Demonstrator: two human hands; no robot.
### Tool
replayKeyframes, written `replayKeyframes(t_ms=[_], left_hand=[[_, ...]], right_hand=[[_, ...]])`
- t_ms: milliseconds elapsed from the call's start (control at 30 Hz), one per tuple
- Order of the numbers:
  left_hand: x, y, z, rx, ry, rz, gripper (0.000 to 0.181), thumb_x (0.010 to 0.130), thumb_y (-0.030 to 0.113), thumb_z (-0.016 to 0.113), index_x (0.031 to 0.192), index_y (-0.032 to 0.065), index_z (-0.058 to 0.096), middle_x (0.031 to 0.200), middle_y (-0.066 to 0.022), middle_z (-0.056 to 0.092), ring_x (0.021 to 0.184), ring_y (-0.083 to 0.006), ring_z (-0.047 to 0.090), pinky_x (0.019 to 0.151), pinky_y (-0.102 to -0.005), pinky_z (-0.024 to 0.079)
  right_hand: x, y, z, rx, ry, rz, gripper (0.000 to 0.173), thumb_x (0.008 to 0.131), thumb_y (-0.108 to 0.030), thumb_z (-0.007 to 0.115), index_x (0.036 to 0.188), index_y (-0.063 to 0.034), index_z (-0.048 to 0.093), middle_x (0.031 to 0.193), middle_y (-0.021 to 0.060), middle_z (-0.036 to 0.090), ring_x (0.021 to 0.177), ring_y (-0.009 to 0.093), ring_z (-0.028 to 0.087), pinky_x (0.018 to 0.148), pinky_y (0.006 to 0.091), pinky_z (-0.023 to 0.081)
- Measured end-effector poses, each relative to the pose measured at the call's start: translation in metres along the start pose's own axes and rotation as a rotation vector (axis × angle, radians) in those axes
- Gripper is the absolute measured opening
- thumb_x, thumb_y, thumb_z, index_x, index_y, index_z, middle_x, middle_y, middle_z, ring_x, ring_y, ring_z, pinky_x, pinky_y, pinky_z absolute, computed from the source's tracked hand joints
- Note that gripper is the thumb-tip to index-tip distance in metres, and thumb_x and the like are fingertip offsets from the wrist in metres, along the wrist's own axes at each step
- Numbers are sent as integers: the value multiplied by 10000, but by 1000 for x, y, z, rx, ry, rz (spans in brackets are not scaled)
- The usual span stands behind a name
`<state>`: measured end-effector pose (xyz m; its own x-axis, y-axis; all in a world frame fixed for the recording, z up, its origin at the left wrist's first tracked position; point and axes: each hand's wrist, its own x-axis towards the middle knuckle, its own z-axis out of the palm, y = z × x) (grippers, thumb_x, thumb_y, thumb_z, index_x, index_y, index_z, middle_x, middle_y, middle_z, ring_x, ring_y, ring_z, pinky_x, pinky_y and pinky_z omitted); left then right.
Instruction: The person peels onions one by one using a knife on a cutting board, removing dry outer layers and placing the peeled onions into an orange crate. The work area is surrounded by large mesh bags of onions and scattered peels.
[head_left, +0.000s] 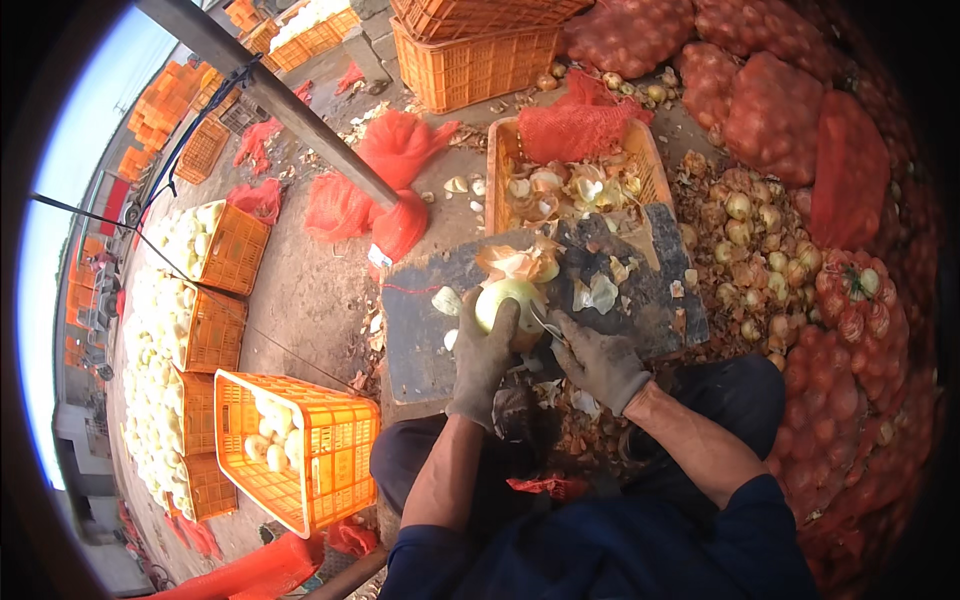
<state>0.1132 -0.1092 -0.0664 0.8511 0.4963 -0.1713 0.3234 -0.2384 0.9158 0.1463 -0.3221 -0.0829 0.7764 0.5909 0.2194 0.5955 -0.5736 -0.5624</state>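
My left hand (484, 360), in a grey work glove, holds a large pale onion (504, 301) just above the dark board (420, 352). From the right, my gloved right hand (598, 358) grips a small knife (549, 324), its blade against the onion's right side. Brown papery skin (517, 262) lies beyond the onion, partly hidden by it. Loose pale peels (598, 293) rest on the board to the right, and a pale scrap (448, 301) lies left of the onion. The knife's handle is mostly hidden in my right glove.
An orange crate (341, 442) with several peeled onions stands at left, before full crates (214, 330). Beyond the board sits a crate of peelings (495, 187). A metal pole (300, 120) slants in from the top left. Unpeeled onions (739, 206) and red mesh sacks (776, 112) are heaped at right.
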Motion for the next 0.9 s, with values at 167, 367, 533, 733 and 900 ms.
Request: replayKeyframes(t_ms=[167,367,533,733,900], left_hand=[[-6,21,2,24,-13,-29,764,967,473,762,1546,41,512,1358,-239,691,1231,-338,695,1056,-435,540],[-5,15,4,35,14,-23,744,959,429,790,1535,39,527,1331,-252,703,1203,-331,712,1033,-435,555],[-6,21,6,12,11,-9,749,955,440,787,1522,21,536,1314,-271,706,1192,-333,721,1005,-438,570],[1,15,3,50,14,22,741,923,431,793,1492,18,558,1299,-255,712,1194,-356,716,1026,-438,553],[0,8,6,104,30,85,753,906,434,793,1480,3,566,1259,-242,728,1152,-333,730,1003,-426,567]], right_hand=[[6,-12,-14,-9,-84,86,537,1058,-314,626,1540,-90,551,1005,211,764,871,404,751,761,498,599],[14,-15,-19,-7,-166,109,509,1072,-317,585,1509,-55,566,939,217,755,835,419,742,748,520,590],[29,-10,-19,-3,-241,173,490,1065,-298,586,1477,-33,582,875,246,732,838,428,736,750,533,578],[39,-4,-1,328,-157,282,347,1076,-312,594,1194,7,664,743,168,722,663,341,716,634,486,562],[52,4,-1,1112,-324,834,337,1099,-356,599,1143,-26,658,764,58,669,582,144,628,531,348,526]])
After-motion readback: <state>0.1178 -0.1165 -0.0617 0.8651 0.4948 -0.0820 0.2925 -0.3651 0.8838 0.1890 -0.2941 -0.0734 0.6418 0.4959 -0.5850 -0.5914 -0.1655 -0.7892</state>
